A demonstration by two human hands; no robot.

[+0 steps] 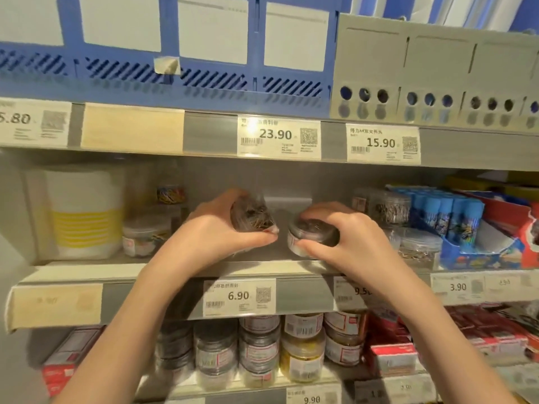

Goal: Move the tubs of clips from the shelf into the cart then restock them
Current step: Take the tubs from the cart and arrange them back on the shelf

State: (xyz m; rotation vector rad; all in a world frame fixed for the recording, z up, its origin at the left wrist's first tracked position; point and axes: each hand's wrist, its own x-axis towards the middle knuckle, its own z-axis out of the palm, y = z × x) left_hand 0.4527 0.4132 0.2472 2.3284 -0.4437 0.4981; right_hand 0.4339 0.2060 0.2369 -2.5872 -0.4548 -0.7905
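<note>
Both hands around clear tubs of clips

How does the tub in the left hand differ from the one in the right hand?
The tub in the left hand is tipped well over and held clear of the shelf; the tub in the right hand leans only slightly, low at the shelf front. The left hand wraps its tub from the side; the right hand grips from above. Both are clear tubs of dark clips.
</note>
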